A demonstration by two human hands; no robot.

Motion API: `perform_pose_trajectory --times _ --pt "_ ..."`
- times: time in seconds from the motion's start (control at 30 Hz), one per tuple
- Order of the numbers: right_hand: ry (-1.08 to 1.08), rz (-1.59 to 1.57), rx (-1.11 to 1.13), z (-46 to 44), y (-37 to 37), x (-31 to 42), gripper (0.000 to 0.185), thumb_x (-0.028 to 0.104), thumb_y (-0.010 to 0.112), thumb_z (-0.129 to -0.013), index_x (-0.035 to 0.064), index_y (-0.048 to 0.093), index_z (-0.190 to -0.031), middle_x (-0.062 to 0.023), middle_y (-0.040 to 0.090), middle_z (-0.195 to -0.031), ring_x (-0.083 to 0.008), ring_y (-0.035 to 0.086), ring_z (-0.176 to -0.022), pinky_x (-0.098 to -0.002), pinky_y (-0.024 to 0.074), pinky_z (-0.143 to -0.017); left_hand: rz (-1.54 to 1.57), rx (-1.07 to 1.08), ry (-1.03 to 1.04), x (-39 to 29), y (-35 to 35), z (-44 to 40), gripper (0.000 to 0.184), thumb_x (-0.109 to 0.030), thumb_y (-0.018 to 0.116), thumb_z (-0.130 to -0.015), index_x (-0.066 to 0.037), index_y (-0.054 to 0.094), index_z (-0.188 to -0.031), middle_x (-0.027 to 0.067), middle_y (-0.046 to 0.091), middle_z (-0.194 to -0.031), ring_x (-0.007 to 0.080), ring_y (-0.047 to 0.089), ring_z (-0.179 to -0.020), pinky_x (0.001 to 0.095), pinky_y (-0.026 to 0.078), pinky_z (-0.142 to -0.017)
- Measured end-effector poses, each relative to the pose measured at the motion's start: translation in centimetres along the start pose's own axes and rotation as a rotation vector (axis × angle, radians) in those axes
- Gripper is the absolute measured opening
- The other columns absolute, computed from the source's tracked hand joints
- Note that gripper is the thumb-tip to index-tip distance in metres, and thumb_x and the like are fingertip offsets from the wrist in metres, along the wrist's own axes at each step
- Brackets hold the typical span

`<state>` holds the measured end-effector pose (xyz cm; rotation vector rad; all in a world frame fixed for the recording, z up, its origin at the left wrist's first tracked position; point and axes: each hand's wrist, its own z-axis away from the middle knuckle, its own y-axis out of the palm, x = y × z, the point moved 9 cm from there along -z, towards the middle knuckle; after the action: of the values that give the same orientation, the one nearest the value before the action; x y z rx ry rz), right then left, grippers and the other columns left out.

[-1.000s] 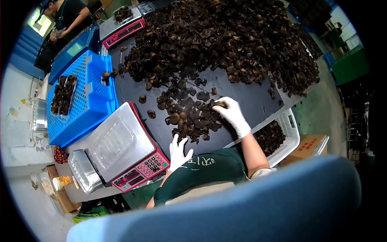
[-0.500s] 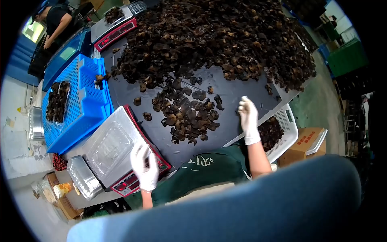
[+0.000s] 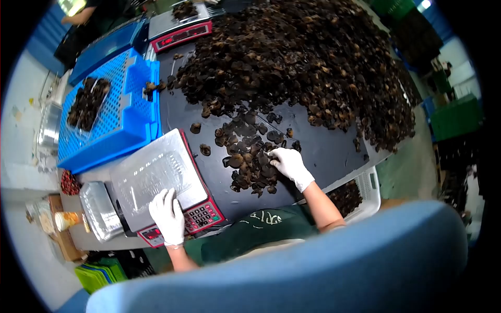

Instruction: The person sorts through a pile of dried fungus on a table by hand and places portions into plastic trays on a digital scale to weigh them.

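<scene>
White-gloved right hand (image 3: 291, 166): fingers bent at a heap of crinkled dark-brown fungus (image 3: 254, 163) by its fingertips; grasp cannot be told. White-gloved left hand (image 3: 168, 216): fingers extended, apparently released, over a clear plastic tray (image 3: 156, 177) atop a red-and-silver scale (image 3: 202, 218). Light pinches should spare thin pieces.

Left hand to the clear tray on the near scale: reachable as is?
Likely yes: the left hand shows over the near edge of the clear tray on the scale, nothing visible blocking it; contact is unclear.
</scene>
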<state>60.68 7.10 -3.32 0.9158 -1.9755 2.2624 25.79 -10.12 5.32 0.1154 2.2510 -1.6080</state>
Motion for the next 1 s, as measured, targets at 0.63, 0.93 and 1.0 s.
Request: perform_pose_trajectory --times 0.63,0.93,1.0 --pt "-0.184 -0.394 -0.296 -8.2 0.3 6.7 0.010 0.018 0.067 -0.086 0.0079 0.066 -0.087 -0.0095 0.062 -0.081 -0.0272 0.064 -0.080 -0.0363 0.0519 -0.072 0.673 0.132 -0.071 -5.1 -1.5 0.4 0.030 -0.006 0.069 -0.082 -0.004 0.066 -0.112 0.0165 0.063 -0.116 0.0337 0.059 -0.112 0.0418 0.044 -0.100" --pt "0.556 -0.639 -0.305 10.5 -8.0 -13.7 0.016 0.018 0.062 -0.095 0.0030 0.065 -0.091 0.0000 0.063 -0.081 -0.0104 0.056 -0.072 -0.0262 0.0458 -0.066 0.656 0.261 0.264 -14.1 7.2 -1.8 0.031 -0.011 0.070 -0.080 -0.006 0.066 -0.111 0.0152 0.064 -0.111 0.0335 0.059 -0.106 0.0407 0.048 -0.094" --pt "0.610 -0.120 -0.278 15.3 -9.3 -16.1 0.015 0.019 0.061 -0.092 0.0058 0.068 -0.094 -0.0092 0.068 -0.086 -0.0242 0.064 -0.075 -0.0344 0.0501 -0.069 0.546 0.247 0.288 -14.5 11.0 -1.8 0.033 -0.015 0.068 -0.081 -0.008 0.065 -0.113 0.0137 0.062 -0.117 0.0339 0.055 -0.113 0.0425 0.043 -0.099"
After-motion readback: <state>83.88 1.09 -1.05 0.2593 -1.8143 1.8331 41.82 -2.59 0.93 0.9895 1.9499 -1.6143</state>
